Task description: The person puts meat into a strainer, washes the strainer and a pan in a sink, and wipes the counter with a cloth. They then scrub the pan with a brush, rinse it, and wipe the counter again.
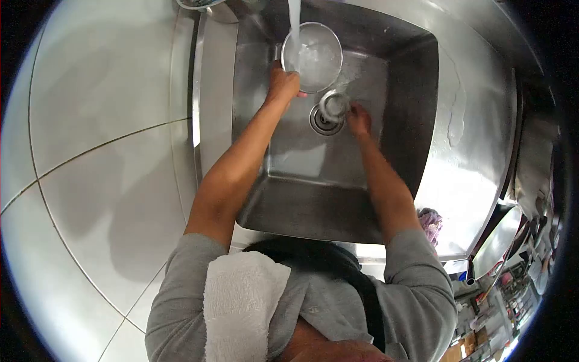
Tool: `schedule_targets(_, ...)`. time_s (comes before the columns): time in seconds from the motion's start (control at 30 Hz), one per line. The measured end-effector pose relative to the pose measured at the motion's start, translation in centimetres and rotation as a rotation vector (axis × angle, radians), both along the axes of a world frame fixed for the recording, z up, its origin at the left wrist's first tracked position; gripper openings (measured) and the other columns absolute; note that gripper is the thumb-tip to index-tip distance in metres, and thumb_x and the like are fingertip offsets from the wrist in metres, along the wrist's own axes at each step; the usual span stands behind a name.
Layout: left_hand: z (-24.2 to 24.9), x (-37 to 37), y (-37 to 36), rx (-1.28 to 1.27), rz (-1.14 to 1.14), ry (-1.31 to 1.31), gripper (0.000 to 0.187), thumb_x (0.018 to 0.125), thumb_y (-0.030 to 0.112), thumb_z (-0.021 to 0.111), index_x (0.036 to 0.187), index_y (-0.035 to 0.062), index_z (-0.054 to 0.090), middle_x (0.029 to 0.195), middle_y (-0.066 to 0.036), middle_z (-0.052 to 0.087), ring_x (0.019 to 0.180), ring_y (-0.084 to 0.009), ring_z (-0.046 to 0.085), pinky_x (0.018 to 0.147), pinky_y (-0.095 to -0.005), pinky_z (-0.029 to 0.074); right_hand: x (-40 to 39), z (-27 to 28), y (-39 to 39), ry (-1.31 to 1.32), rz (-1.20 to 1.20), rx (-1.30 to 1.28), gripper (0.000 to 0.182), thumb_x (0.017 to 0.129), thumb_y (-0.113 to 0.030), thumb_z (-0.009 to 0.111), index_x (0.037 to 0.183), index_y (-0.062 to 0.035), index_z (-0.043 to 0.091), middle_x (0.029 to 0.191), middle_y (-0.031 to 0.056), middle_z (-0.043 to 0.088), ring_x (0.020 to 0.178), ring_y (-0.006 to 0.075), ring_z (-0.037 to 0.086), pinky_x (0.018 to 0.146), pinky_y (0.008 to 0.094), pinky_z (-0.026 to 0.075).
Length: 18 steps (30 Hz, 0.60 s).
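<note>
My left hand (283,84) is closed on the near-left rim of a round, silver-rimmed bowl (322,51), held in the sink (313,211). A stream of water (294,21) falls into the bowl, and water shows inside it. Lower and to the right, my right hand (360,120) grips a small round, shiny ring-shaped piece (335,107), blurred by motion. That piece overlaps the upper part of the drain (325,125) in this view; whether it is a strainer or a jar, I cannot tell. The fingers of the right hand are partly hidden.
Steel counter (467,163) runs along the sink's right side, with a purple scrubbing pad (430,225) near its front. Pans and utensils (506,241) crowd the far right. A white tiled surface (96,163) lies left. A white towel (241,301) hangs over my shoulder.
</note>
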State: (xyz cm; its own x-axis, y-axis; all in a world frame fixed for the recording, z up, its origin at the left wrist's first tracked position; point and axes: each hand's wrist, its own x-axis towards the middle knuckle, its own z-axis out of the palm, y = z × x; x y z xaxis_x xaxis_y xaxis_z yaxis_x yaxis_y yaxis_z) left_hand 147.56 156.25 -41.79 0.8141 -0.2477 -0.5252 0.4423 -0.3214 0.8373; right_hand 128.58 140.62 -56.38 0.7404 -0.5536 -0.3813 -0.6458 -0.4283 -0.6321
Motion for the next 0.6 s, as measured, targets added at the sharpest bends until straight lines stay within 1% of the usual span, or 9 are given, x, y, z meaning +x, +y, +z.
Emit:
schedule_targets(0.03, 0.1, 0.4, 0.2, 0.014, -0.023, 0.064, 0.042, 0.079, 0.005, 0.049, 0.117, -0.0113, 0.045, 0.108, -0.023, 0.056, 0.078, -0.0313, 0.065, 0.052, -0.0352, 0.058, 0.7, 1.9, 1.1, -0.006, -0.106, 0.09, 0.035, 0.085, -0.017, 0.057, 0.117, -0.0035, 0.057, 0.12, 0.0183, 0.053, 0.113, 0.0305, 0.049, 0.096, 0.0409, 0.039)
schedule_targets(0.13, 2.7, -0.8, 0.3, -0.101, 0.007, 0.1, 0.038, 0.077, 0.004, 0.051, 0.111, -0.0114, 0.05, 0.1, -0.022, 0.06, 0.072, -0.0309, 0.065, 0.05, -0.0365, 0.058, 3.1, 4.0, 2.8, -0.426, -0.539, 0.148, 0.029, 0.085, -0.012, 0.056, 0.112, -0.0043, 0.059, 0.116, 0.0173, 0.054, 0.112, 0.0291, 0.05, 0.095, 0.0378, 0.04)
schedule_targets(0.2, 2.0, -1.2, 0.0, -0.187, 0.116, 0.11, 0.034, 0.077, 0.005, 0.052, 0.107, -0.0112, 0.052, 0.096, -0.02, 0.06, 0.069, -0.0306, 0.064, 0.049, -0.0372, 0.057, 6.8, 13.3, 5.5, -0.801, -0.445, -0.33, 0.021, 0.085, -0.006, 0.054, 0.105, -0.0019, 0.059, 0.11, 0.0144, 0.057, 0.103, 0.0262, 0.055, 0.09, 0.0344, 0.042)
schedule_targets(0.27, 2.0, -1.4, 0.0, -0.202, 0.158, 0.091, 0.025, 0.079, 0.008, 0.053, 0.098, -0.0089, 0.056, 0.087, -0.016, 0.06, 0.059, -0.0259, 0.061, 0.047, -0.0361, 0.055, 9.0, 18.0, 7.3, -0.979, -0.148, -0.224, 0.019, 0.085, -0.002, 0.052, 0.103, -0.0016, 0.058, 0.108, 0.0121, 0.058, 0.098, 0.0253, 0.057, 0.087, 0.0339, 0.045)
schedule_targets(0.33, 2.2, -1.6, 0.7, -0.171, 0.068, 0.138, 0.022, 0.082, 0.01, 0.052, 0.097, -0.0069, 0.057, 0.083, -0.014, 0.059, 0.055, -0.0227, 0.058, 0.048, -0.0345, 0.053, 12.7, 18.6, 8.8, -1.0, -0.091, 0.152, 0.018, 0.082, 0.003, 0.053, 0.099, -0.0017, 0.058, 0.101, 0.0119, 0.059, 0.09, 0.0245, 0.059, 0.08, 0.0345, 0.048)
schedule_targets(0.43, 1.1, -0.8, 1.5, -0.127, 0.001, 0.179, 0.021, 0.088, 0.014, 0.047, 0.095, -0.0036, 0.057, 0.08, -0.012, 0.058, 0.056, -0.0182, 0.054, 0.053, -0.0315, 0.052, 18.3, 18.8, 8.6, -0.685, -0.436, 1.167, 0.017, 0.078, 0.002, 0.059, 0.095, 0.0002, 0.057, 0.092, 0.0115, 0.061, 0.084, 0.0223, 0.06, 0.076, 0.0341, 0.049)
schedule_targets(0.5, 3.6, -1.5, 0.8, -0.135, 0.076, 0.192, 0.025, 0.089, 0.016, 0.045, 0.1, -0.0047, 0.055, 0.084, -0.01, 0.059, 0.063, -0.0169, 0.056, 0.057, -0.029, 0.053, 20.6, 16.9, 8.1, -0.577, -0.399, 0.788, 0.018, 0.076, 0.0, 0.062, 0.093, 0.0013, 0.056, 0.087, 0.0098, 0.061, 0.076, 0.0207, 0.06, 0.07, 0.0331, 0.049)
schedule_targets(0.57, 0.7, -0.7, 1.0, 0.297, -0.225, -0.471, 0.035, 0.081, 0.001, 0.044, 0.115, -0.0009, 0.046, 0.105, -0.02, 0.054, 0.09, -0.0305, 0.055, 0.075, -0.0385, 0.049, 21.3, 18.4, 7.2, -0.522, -0.346, 0.481, 0.016, 0.074, -0.004, 0.065, 0.087, 0.001, 0.056, 0.079, 0.0092, 0.06, 0.068, 0.0199, 0.058, 0.064, 0.0336, 0.048)
schedule_targets(0.6, 0.2, -0.4, 0.8, 0.38, -0.299, -0.65, 0.042, 0.078, -0.003, 0.044, 0.12, -0.0002, 0.043, 0.111, -0.022, 0.052, 0.099, -0.0347, 0.053, 0.082, -0.041, 0.047, 20.3, 20.7, 6.8, -0.524, -0.309, 0.366, 0.014, 0.073, -0.007, 0.065, 0.082, 0.0001, 0.057, 0.073, 0.0095, 0.059, 0.064, 0.0201, 0.056, 0.061, 0.0346, 0.045)
